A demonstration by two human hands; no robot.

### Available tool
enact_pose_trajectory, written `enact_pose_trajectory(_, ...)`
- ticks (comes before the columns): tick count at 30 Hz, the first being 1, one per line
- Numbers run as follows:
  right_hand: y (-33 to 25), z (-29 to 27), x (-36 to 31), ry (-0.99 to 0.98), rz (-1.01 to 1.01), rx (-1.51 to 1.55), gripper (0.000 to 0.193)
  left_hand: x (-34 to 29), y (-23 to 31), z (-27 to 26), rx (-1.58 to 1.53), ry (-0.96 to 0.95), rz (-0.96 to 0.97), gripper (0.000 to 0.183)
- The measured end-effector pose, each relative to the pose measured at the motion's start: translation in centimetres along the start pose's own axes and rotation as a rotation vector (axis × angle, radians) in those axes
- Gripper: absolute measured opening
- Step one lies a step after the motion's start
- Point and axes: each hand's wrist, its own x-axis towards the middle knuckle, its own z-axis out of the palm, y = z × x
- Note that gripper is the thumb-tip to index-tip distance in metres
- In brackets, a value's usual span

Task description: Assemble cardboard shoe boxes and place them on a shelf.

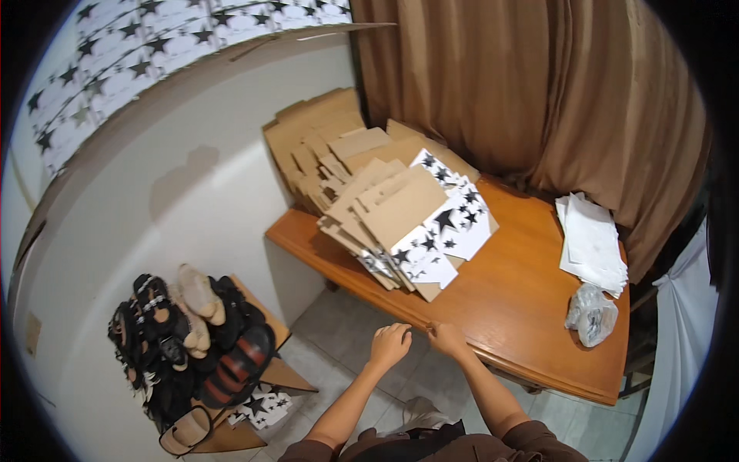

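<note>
My left hand (391, 344) is in front of the wooden table's near edge, its fingers curled in. Close beside it, my right hand (446, 339) is closed at the edge of the table (523, 308). What either hand holds, if anything, is hidden or too small to make out. Beyond them on the table leans a pile of flat cardboard pieces (416, 204), with some white sheets printed with black stars (446, 223) among them. More folded brown cardboard (308, 146) stands behind, against the wall.
A stack of white papers (591, 242) and a crumpled clear plastic bag (593, 314) lie at the table's right end. Several black and beige shoes (192, 331) crowd a low wooden stand at left. A brown curtain (477, 77) hangs behind the table, a white cloth (670, 331) at right.
</note>
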Motion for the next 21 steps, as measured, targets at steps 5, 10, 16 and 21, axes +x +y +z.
enact_pose_trajectory(5, 4.7, -0.5, 1.4, 0.083, 0.068, 0.168, 0.027, 4.6, 2.1, 8.4, -0.033, -0.025, 0.107, 0.027)
enact_pose_trajectory(10, 6.7, -0.6, 4.6, 0.225, 0.101, 0.364, 0.032, 9.1, 2.6, 9.4, -0.079, -0.198, 0.113, 0.042)
enact_pose_trajectory(16, 8.1, -0.9, 9.7, 0.301, 0.319, 0.483, 0.035, 18.7, -2.1, 7.6, 0.127, 0.118, 0.024, 0.067)
enact_pose_trajectory(21, 10.8, 2.0, 13.5, 0.150, 0.287, 0.385, 0.041, 25.1, -5.3, 6.9, 0.264, 0.142, 0.065, 0.067)
